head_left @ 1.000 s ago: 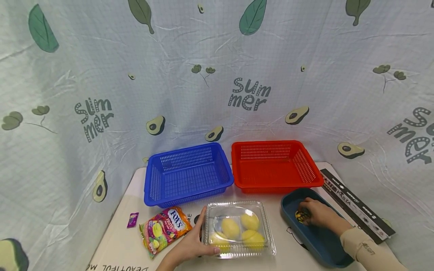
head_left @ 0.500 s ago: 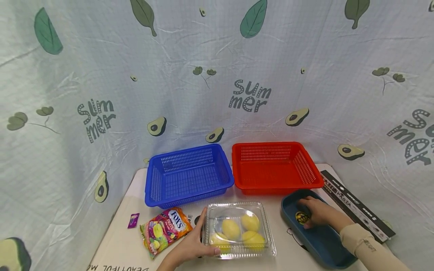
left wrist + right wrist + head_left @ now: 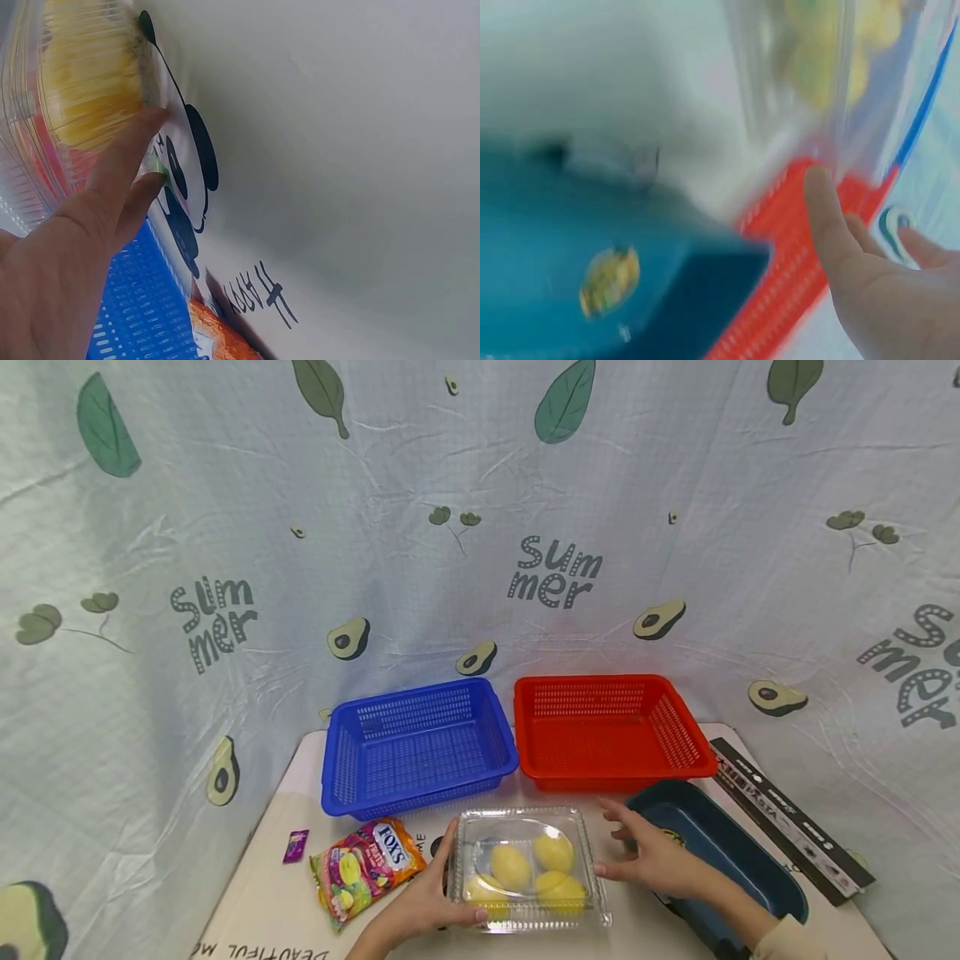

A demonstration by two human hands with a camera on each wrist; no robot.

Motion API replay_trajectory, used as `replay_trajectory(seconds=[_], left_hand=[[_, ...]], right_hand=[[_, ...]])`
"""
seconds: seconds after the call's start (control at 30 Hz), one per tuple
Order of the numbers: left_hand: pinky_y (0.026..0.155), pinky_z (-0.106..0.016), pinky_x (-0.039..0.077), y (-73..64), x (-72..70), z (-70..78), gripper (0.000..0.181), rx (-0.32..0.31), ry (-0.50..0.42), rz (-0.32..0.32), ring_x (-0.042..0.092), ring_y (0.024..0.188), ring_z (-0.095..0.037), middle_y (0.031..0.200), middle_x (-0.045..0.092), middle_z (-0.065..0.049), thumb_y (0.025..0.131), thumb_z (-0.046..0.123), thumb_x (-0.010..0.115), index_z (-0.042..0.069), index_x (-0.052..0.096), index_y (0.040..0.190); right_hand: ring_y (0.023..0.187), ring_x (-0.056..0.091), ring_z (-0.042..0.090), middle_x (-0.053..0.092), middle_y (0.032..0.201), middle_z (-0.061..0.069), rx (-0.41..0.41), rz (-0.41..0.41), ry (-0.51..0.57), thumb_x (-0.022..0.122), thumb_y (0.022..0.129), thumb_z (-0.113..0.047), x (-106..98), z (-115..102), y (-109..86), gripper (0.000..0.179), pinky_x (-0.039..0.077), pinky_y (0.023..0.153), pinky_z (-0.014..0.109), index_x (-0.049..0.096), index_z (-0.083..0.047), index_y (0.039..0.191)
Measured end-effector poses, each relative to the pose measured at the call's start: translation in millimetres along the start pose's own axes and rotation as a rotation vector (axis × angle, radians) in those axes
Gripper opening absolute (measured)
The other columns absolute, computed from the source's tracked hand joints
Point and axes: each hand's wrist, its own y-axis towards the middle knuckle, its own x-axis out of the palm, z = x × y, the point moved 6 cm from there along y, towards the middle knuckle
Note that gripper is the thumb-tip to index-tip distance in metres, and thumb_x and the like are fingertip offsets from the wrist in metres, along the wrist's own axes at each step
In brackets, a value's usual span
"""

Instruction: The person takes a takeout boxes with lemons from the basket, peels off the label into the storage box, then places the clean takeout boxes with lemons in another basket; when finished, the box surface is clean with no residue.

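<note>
A clear plastic clamshell box (image 3: 525, 827) with several yellow oval fruits (image 3: 511, 867) inside lies at the table's front middle. My left hand (image 3: 423, 902) rests against its left side, fingers straight and the thumb at the front edge. The left wrist view shows those fingers touching the plastic wall. My right hand (image 3: 660, 860), fingers spread and holding nothing, is by the box's right side; contact there cannot be told. Behind that hand is a dark blue tray (image 3: 738, 852). A small round yellow-and-dark object (image 3: 611, 281) lies in the tray, mostly hidden in the head view.
A blue basket (image 3: 420, 802) and a red basket (image 3: 615, 782) stand at the back. To the left lie a Fox's candy bag (image 3: 367, 870) and a small purple packet (image 3: 296, 847). A long black-and-white pasta box (image 3: 787, 818) lies along the right edge.
My right hand has left the round object in the tray and moved left to the clear box, its fingers now spread. The tray's near end has shifted slightly right. My left hand has stayed in place.
</note>
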Motion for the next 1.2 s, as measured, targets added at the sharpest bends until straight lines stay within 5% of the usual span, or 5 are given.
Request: replay_trajectory(seconds=[0.13,0.37,0.77,1.2], left_hand=[[0.114,-0.072,0.036,1.3,0.6,-0.2,0.132,0.004,0.007,0.006,0.033,0.146,-0.055,0.169,0.011,-0.035,0.081,0.043,0.088,0.043,-0.015,0.164],[0.116,-0.072,0.034,1.3,1.4,-0.3,0.133,0.000,-0.004,0.006,0.029,0.148,-0.056,0.170,0.007,-0.035,0.082,0.039,0.089,0.039,-0.015,0.165],[0.118,-0.072,0.031,1.1,1.4,1.2,0.133,-0.005,0.002,0.003,0.027,0.149,-0.054,0.170,0.006,-0.034,0.082,0.041,0.088,0.030,-0.014,0.167],[0.116,-0.074,0.032,0.1,0.6,-0.4,0.133,-0.008,0.001,0.013,0.025,0.150,-0.058,0.170,0.005,-0.034,0.082,0.040,0.089,0.037,-0.015,0.165]], right_hand=[[0.142,0.036,0.064,0.017,0.165,0.037,0.058,-0.026,0.132,0.085,0.087,-0.030,27.5,10.5,-5.8,0.112,0.049,0.106,0.067,0.007,-0.012,0.166],[0.149,0.020,0.065,0.002,0.169,0.036,0.104,-0.057,0.287,0.083,0.089,-0.035,54.8,29.6,-4.9,0.121,0.044,0.114,0.061,-0.007,-0.018,0.167],[0.151,0.019,0.062,0.010,0.172,0.030,0.111,-0.041,0.315,0.084,0.085,-0.044,64.4,46.5,5.1,0.121,0.032,0.117,0.073,-0.003,-0.031,0.168],[0.157,0.014,0.054,0.006,0.174,0.025,0.124,-0.045,0.392,0.082,0.088,-0.036,70.3,45.6,6.7,0.116,0.021,0.124,0.069,-0.002,-0.035,0.168]])
